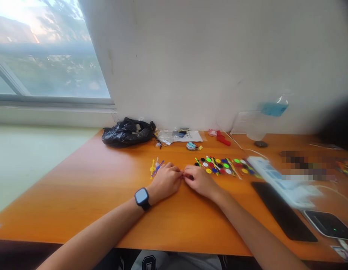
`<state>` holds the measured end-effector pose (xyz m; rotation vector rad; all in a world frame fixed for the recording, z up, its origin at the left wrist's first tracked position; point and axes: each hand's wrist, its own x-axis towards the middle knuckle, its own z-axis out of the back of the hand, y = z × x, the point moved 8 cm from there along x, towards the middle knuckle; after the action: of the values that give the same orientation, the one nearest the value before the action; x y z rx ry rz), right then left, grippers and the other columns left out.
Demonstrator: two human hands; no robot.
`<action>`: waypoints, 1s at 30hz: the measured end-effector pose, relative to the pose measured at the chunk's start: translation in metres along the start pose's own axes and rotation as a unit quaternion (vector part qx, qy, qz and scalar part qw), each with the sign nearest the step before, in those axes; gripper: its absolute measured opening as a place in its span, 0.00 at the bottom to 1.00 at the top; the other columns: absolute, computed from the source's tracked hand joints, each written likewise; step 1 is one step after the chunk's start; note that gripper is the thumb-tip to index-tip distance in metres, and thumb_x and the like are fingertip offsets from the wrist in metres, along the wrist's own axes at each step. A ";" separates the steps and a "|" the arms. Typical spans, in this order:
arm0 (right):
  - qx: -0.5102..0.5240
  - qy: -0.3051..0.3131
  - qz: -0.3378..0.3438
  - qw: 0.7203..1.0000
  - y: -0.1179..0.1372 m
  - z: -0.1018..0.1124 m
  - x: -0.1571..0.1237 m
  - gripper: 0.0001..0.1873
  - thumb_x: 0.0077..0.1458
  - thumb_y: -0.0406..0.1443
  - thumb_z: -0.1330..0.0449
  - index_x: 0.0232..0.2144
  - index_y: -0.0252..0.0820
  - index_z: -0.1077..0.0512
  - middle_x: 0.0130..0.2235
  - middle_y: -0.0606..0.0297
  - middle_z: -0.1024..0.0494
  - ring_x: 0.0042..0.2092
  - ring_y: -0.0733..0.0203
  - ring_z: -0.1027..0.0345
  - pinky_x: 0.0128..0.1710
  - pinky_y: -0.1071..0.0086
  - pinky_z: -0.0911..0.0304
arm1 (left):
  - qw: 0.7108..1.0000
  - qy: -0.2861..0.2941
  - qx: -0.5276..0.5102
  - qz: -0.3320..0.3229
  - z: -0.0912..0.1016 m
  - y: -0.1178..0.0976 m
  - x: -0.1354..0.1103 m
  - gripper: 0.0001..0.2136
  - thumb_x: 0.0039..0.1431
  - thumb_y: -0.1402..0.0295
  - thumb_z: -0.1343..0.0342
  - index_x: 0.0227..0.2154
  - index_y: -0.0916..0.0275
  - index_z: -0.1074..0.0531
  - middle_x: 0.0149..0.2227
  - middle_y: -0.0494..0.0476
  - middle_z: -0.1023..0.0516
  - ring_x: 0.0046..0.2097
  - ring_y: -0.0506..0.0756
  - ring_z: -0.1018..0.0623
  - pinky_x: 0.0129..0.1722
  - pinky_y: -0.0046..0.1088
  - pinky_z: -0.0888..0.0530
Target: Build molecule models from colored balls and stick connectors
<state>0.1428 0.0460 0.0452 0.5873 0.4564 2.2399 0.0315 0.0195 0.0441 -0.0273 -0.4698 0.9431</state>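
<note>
Above the tabletop, my left hand, with a dark watch on its wrist, meets my right hand at the fingertips. Both are closed in a pinch; whatever sits between the fingers is too small and covered to make out. Just left of my left hand lie arrow-shaped plastic pieces, a yellow one and a blue one, the latter partly hidden by the hand. To the right of my right hand spread several round discs, such as a yellow disc, among thin arrow-tipped sticks of various colours.
At the back of the wooden table lie a black plastic bag, a clear packet, a round tin and a red object. On the right are a white power strip, a black mat and a phone-like device.
</note>
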 end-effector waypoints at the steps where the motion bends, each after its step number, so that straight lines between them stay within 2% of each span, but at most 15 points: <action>1: 0.006 -0.001 0.001 1.000 0.000 0.000 0.000 0.13 0.59 0.25 0.43 0.24 0.40 0.30 0.31 0.64 0.25 0.34 0.61 0.32 0.35 0.69 0.43 | 1.000 -0.002 -0.007 0.001 0.000 0.001 0.000 0.09 0.66 0.72 0.47 0.32 0.58 0.22 0.35 0.58 0.21 0.41 0.59 0.27 0.43 0.38 0.34; 9: 0.043 -0.003 -0.009 0.999 -0.002 0.000 0.000 0.12 0.57 0.23 0.42 0.25 0.40 0.30 0.33 0.65 0.28 0.34 0.62 0.34 0.35 0.70 0.42 | 0.997 -0.032 -0.054 0.038 0.002 0.009 0.002 0.09 0.65 0.72 0.45 0.34 0.57 0.20 0.37 0.57 0.19 0.41 0.57 0.24 0.45 0.37 0.32; 22: 0.019 -0.003 -0.002 1.000 -0.002 0.000 0.000 0.10 0.58 0.25 0.43 0.27 0.41 0.32 0.32 0.66 0.29 0.34 0.62 0.35 0.35 0.70 0.44 | 0.999 -0.025 -0.026 0.019 0.004 0.005 0.001 0.10 0.65 0.72 0.46 0.33 0.57 0.20 0.37 0.57 0.19 0.40 0.58 0.26 0.45 0.38 0.33; 30: 0.013 -0.006 -0.025 1.000 -0.005 -0.003 0.002 0.10 0.56 0.26 0.43 0.25 0.41 0.34 0.31 0.67 0.30 0.33 0.63 0.37 0.33 0.70 0.47 | 0.999 -0.014 -0.029 0.010 0.001 0.001 0.001 0.11 0.64 0.74 0.47 0.35 0.58 0.19 0.37 0.58 0.19 0.41 0.58 0.27 0.45 0.38 0.32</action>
<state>0.1434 0.0501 0.0409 0.5954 0.4899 2.1850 0.0307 0.0214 0.0450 -0.0712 -0.5232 0.9512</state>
